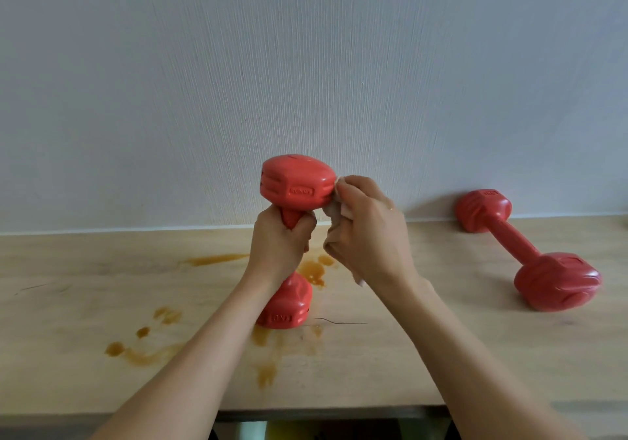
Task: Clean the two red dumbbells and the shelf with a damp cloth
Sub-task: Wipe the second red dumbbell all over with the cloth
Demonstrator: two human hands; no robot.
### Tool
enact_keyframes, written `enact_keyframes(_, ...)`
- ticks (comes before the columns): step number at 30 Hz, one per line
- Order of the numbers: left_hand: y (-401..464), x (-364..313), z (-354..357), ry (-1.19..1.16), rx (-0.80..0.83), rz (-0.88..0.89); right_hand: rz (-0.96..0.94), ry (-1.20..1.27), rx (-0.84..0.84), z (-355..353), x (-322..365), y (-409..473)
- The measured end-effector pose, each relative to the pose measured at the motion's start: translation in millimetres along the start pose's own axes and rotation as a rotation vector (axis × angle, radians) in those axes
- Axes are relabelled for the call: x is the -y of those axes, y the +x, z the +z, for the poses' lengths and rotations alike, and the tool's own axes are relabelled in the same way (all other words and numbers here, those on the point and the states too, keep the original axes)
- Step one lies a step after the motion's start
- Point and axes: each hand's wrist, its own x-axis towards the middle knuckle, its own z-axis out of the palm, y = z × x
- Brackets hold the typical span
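Observation:
One red dumbbell (296, 181) stands upright on the light wooden shelf (441, 337), its lower head resting on the wood. My left hand (278, 239) grips its handle. My right hand (365, 225) holds a small pale cloth (334, 210) bunched against the right side of the upper head. A corner of the cloth pokes out below my right wrist. The second red dumbbell (523, 249) lies on its side at the right, one end near the wall.
Brown sticky stains (142, 344) are spread over the shelf left of centre, around the upright dumbbell's base and behind it. A white textured wall (306, 65) rises directly behind the shelf. The shelf's front edge runs along the bottom, with dim items below.

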Motion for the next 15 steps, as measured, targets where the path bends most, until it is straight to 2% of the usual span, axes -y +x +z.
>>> enact_keyframes(3, 1.4, 2.1, -1.5, -0.034, -0.037, -0.024, -0.136, -0.077, -0.139, -3.2, 11.7, -7.6)
enact_keyframes(5, 1.0, 2.4, -0.9, -0.028, -0.047, -0.016, -0.181, -0.133, -0.167, -1.9, 15.3, -10.7)
enact_keyframes(11, -1.8, -0.1, 2.3, 0.013, 0.013, 0.025, 0.022, -0.075, -0.038, -0.2, -0.4, 1.9)
enact_keyframes(15, 4.2, 4.8, 0.1, -0.018, -0.023, -0.002, -0.138, -0.081, -0.161, -1.8, 14.3, -10.7)
